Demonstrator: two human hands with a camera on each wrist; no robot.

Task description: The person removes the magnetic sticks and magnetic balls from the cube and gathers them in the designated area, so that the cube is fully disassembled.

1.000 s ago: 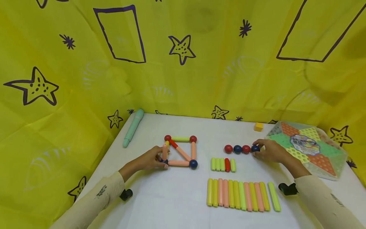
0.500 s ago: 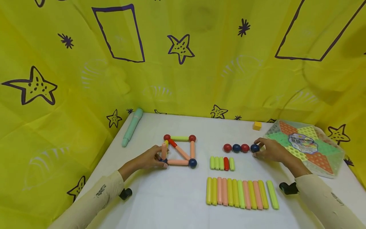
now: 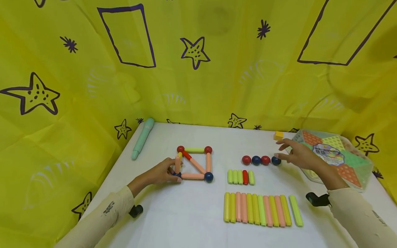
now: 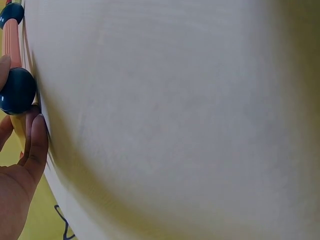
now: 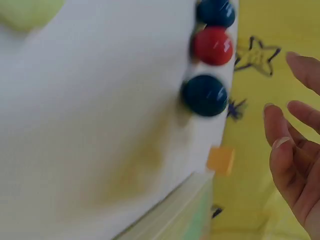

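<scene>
On a white counter [image 3: 186,213], left of centre, a person's left hand [image 3: 164,171] grips the dark blue corner ball [image 3: 177,175] of a stick-and-ball frame [image 3: 198,167]. A slip of those fingers could topple the pink upright [image 3: 177,164] that appears to rise from the ball; a twist could skew the square, since that corner ties its sides together. At right, the right hand [image 3: 296,156] holds nothing, its fingers spread just above the end of a four-ball row [image 3: 256,160]. A brush of the thumb could set the last blue ball [image 3: 276,161], round and unpropped on its right, rolling toward the plastic box [image 3: 350,165].

The frame shows a yellow side stick [image 3: 181,156] at left, partly hidden by the pink upright and the hand, below a red far-left ball [image 3: 180,149]. A two-tone diagonal [image 3: 194,163], red then pink, crosses between a lime far stick [image 3: 194,150] and a pink near stick [image 3: 192,176]. A pink right stick [image 3: 208,162] closes the shape, set between a red far-right ball [image 3: 208,150] and a dark blue near-right ball [image 3: 209,177]. The balls look glossy; fingers mask much of the gripped joint.
</scene>
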